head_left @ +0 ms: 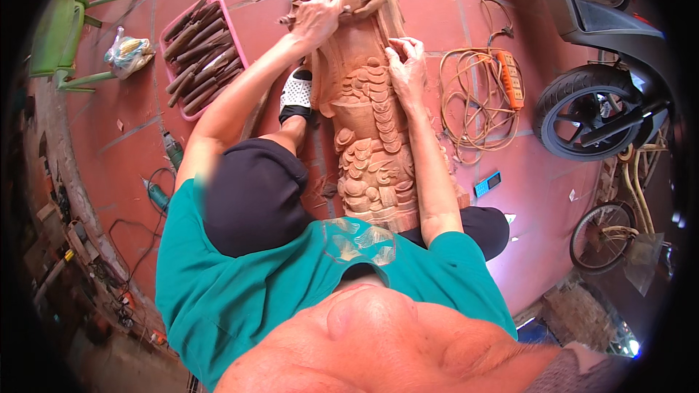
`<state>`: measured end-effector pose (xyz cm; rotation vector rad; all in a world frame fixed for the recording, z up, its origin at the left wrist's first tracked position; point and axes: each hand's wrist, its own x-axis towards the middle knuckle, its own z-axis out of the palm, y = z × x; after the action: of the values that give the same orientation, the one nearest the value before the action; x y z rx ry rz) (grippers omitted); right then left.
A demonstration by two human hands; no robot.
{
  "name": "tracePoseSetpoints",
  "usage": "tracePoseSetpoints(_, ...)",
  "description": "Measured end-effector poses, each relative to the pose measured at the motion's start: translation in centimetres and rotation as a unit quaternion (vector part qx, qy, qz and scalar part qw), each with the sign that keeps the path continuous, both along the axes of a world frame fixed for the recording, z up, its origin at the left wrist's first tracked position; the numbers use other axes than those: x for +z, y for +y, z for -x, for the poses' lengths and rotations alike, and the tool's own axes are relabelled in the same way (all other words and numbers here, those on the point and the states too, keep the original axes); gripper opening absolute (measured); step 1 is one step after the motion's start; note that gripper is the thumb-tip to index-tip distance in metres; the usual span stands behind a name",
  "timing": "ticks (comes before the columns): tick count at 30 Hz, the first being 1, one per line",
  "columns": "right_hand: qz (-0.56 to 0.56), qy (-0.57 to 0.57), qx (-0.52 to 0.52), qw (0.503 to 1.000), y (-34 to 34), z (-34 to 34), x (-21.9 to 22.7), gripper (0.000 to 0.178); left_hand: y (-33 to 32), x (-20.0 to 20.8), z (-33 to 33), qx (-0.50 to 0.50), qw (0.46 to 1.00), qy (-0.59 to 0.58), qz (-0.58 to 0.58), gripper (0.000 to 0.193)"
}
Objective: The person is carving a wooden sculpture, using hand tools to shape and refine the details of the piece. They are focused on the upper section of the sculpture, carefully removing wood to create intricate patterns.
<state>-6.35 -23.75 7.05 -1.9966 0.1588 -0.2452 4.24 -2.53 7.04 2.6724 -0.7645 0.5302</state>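
A carved reddish-brown wooden statue (354,113) lies lengthwise in front of me, its top pointing away and its base against my body. Rounded, layered relief covers the lower part. At the upper left of the carving, my left hand (317,22) is closed with bent fingers; whatever it may hold is too small to make out. On the statue's right edge rests my right hand (408,71), its fingers curled together at the wood. Anything between those fingers is hidden. My left foot, in a white perforated clog (295,94), stands beside the carving.
A pink tray (230,22) of dark-handled carving tools lies left, near a plastic bag (129,54) and green chair (58,36). Green power tools (156,195) sit nearer. To the right are an orange power strip (509,80), coiled cord (453,113), blue phone (488,183) and motorbike wheel (591,113).
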Motion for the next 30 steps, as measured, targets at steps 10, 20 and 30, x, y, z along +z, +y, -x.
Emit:
tracePoseSetpoints(10,0.056,-0.025,-0.005,0.998,-0.8,0.1,-0.8,0.02,1.4,0.6,-0.2,0.0,1.0,0.03,-0.005,0.005)
tracePoseSetpoints(20,0.081,-0.043,0.0,0.996,-0.4,0.0,-0.9,0.02,1.3,1.3,0.3,-0.004,0.998,-0.037,-0.045,0.012)
tracePoseSetpoints(30,0.037,-0.03,-0.016,0.999,-0.9,0.0,-1.5,0.021,1.0,2.6,-0.6,-0.019,0.995,-0.1,-0.017,0.012)
